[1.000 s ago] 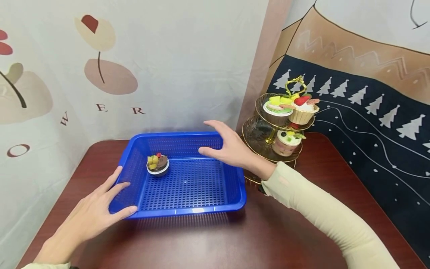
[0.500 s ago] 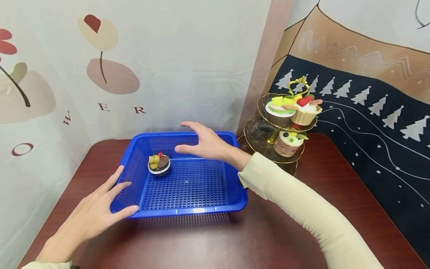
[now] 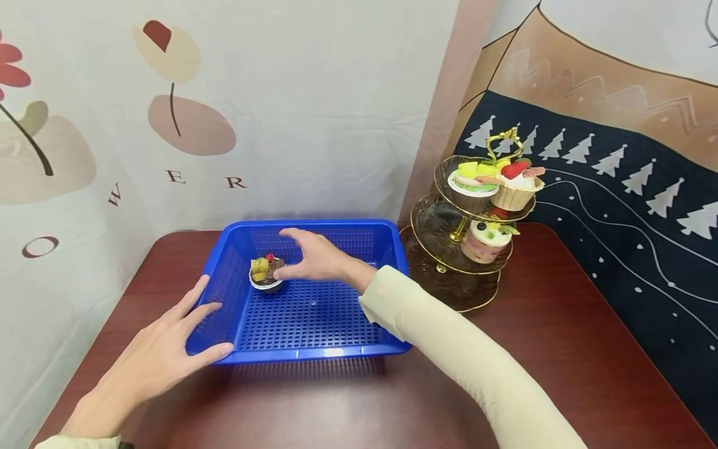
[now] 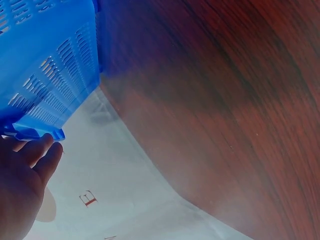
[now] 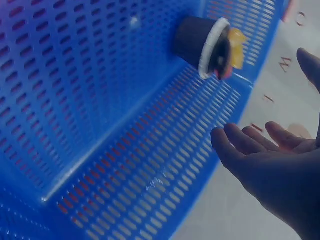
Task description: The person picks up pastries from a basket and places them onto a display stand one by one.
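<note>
A blue plastic basket (image 3: 303,355) with slotted walls stands on the table. Inside it, near the left end, sits a toy cupcake (image 3: 260,270) in a dark cup with a white rim, topped with chocolate swirl, yellow fruit and a red berry. My right hand (image 3: 321,257) is over the basket with thumb and fingers spread apart, the thumb overlapping the cupcake's right side; the right wrist view shows a gap between hand and cupcake (image 5: 196,41). On the basket's left rim rests my left hand (image 3: 150,357), fingers mostly straight; in the left wrist view its fingertips touch the rim.
To the right stands a tiered gold-edged cake stand (image 3: 443,234). Its top tier bears a green-topped cupcake (image 3: 473,186) and a strawberry-topped cupcake (image 3: 515,190); a layered dessert cup (image 3: 483,243) is on the middle tier. Printed cloths (image 3: 314,125) hang behind the reddish-brown table (image 3: 348,405).
My right hand has moved left and down, from the basket's right side to the cupcake. The left hand has kept its place on the rim. The view has shifted slightly.
</note>
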Demonstrator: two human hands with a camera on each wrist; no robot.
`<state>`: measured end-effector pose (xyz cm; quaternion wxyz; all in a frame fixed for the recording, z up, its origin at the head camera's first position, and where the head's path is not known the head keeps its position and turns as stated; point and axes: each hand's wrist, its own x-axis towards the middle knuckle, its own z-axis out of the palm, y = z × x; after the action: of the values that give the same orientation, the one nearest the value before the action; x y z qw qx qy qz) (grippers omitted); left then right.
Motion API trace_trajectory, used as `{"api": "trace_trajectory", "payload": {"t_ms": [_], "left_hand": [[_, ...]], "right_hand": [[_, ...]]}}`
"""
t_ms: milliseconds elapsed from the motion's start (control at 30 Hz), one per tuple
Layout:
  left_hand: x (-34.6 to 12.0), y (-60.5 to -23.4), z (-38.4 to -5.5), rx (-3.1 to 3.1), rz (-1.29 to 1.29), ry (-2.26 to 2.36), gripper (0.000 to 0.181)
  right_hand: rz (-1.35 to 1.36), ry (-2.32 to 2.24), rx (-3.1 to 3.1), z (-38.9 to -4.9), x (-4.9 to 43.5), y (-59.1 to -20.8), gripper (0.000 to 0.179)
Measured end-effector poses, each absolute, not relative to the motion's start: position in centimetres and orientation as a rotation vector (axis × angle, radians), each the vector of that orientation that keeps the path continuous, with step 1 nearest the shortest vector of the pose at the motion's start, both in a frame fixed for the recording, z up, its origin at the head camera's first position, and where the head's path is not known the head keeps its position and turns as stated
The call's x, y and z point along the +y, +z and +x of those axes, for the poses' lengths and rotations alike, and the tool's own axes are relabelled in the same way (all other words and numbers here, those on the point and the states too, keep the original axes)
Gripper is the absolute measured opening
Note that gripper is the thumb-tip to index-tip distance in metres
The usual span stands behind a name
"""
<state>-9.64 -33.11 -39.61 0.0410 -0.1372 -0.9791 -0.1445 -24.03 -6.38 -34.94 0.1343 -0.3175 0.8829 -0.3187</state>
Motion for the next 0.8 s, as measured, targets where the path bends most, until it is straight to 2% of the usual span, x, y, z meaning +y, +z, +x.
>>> {"api": "trace_trajectory", "payload": {"t_ms": [533, 800], "left_hand": [[-33.0, -39.7, -9.7, -2.982, -0.428, -0.455, 0.074], [-33.1, -39.8, -9.6, -2.965, -0.423, -0.453, 0.073]], "right_hand": [[-0.928, -0.647, 2.606, -24.5, -11.2, -38.2, 0.091], [-0.944, -0.492, 2.682, -24.4, -12.6, -39.5, 0.084]]}}
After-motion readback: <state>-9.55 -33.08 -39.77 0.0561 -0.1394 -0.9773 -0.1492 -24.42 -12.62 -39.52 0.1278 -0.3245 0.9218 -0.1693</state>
